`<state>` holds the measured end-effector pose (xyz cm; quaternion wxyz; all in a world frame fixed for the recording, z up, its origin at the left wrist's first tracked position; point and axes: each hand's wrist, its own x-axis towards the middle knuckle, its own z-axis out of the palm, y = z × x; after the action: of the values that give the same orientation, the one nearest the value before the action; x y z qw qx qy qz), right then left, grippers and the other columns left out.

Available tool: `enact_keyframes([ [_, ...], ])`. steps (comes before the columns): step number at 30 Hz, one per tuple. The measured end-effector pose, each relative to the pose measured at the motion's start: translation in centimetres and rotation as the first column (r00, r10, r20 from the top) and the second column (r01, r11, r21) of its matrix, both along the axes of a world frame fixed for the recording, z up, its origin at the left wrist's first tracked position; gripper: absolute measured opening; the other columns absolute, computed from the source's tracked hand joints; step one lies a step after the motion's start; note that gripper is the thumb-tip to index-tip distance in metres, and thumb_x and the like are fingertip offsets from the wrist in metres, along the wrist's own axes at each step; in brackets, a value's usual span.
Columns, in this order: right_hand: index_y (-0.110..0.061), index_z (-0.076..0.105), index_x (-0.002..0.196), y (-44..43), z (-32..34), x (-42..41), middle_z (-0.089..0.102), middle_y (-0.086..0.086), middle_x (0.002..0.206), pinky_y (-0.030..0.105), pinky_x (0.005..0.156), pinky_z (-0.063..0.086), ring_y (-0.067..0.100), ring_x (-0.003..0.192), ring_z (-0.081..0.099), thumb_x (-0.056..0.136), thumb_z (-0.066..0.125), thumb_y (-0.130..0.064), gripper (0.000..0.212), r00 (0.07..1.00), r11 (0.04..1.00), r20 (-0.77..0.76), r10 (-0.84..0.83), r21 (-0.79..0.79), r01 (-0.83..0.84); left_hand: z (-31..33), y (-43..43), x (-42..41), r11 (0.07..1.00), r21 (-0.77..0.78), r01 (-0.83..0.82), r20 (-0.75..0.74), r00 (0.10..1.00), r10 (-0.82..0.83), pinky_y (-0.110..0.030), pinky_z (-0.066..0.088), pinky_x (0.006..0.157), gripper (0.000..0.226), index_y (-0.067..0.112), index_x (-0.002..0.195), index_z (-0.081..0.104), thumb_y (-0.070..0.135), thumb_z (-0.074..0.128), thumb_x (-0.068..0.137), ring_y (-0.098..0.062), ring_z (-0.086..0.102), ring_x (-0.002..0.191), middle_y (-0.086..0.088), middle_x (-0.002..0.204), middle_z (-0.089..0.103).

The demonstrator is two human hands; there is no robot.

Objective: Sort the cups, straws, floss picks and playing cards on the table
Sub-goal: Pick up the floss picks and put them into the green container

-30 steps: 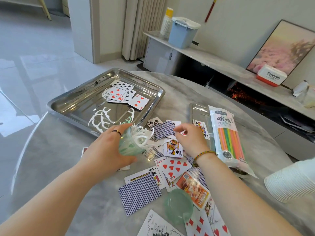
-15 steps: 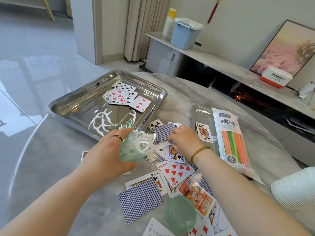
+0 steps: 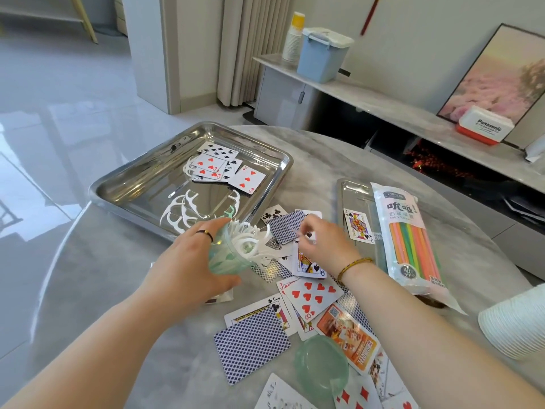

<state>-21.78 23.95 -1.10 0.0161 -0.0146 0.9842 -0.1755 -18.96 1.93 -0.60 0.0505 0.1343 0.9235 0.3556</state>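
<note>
Left hand [image 3: 188, 265] grips green container [image 3: 227, 255]; right hand [image 3: 323, 246] pinches card [image 3: 308, 236]

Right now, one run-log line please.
left hand: grips green cup of floss picks | right hand: pinches card | tray: cards, loose picks

Tray [image 3: 124, 187] at far left holds cards [image 3: 219, 168] behind floss picks [image 3: 182, 215]; straw pack [image 3: 411, 242] right (loose cards [image 3: 309, 293] between).
</note>
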Motion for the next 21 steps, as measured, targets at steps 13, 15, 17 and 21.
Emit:
enact_keyframes([
  [13,-0.023,0.057,0.064,-4.6,7.1,5.0,0.048,-0.010,0.033,0.006,0.037,0.031,-0.001,0.030,0.041,0.085,0.061,-0.013,0.024,0.977,0.882,0.177,0.118,-0.470,-0.021,0.5,1.1,1.5,0.994,-0.038,0.105,-0.039,0.994,-0.106,-0.017,0.035,0.089,0.083,0.036,0.139,0.022,0.036,0.072,0.071,-0.006,0.041,0.119,0.016,0.137,0.034],
  [15,-0.024,0.051,0.066,-5.2,7.1,5.1,0.046,-0.012,0.033,0.005,0.039,0.030,-0.005,0.031,0.043,0.086,0.060,-0.017,0.023,0.974,0.914,0.181,0.136,-0.402,-0.052,0.5,1.3,1.7,0.991,-0.031,0.127,-0.048,0.991,-0.128,-0.016,0.034,0.088,0.083,0.036,0.138,0.023,0.037,0.072,0.071,-0.004,0.040,0.117,0.016,0.136,0.035],
  [17,-0.027,0.046,0.071,-5.7,6.9,5.3,0.044,-0.008,0.043,0.011,0.043,0.029,-0.008,0.034,0.043,0.086,0.060,-0.024,0.021,0.978,0.924,0.166,0.130,-0.378,-0.059,0.5,1.4,1.8,0.989,-0.023,0.148,-0.051,0.987,-0.149,-0.015,0.033,0.087,0.084,0.037,0.138,0.023,0.037,0.072,0.070,-0.003,0.039,0.111,0.016,0.134,0.035],
  [21,-0.029,0.046,0.090,-5.6,6.3,5.7,0.043,-0.007,0.052,0.020,0.051,0.035,0.000,0.041,0.042,0.086,0.057,-0.031,0.013,0.996,0.878,0.070,0.052,-0.478,-0.013,0.3,1.4,1.8,0.989,-0.016,0.149,-0.032,0.988,-0.149,-0.016,0.033,0.092,0.085,0.037,0.139,0.021,0.036,0.073,0.071,-0.005,0.039,0.117,0.014,0.136,0.035],
])
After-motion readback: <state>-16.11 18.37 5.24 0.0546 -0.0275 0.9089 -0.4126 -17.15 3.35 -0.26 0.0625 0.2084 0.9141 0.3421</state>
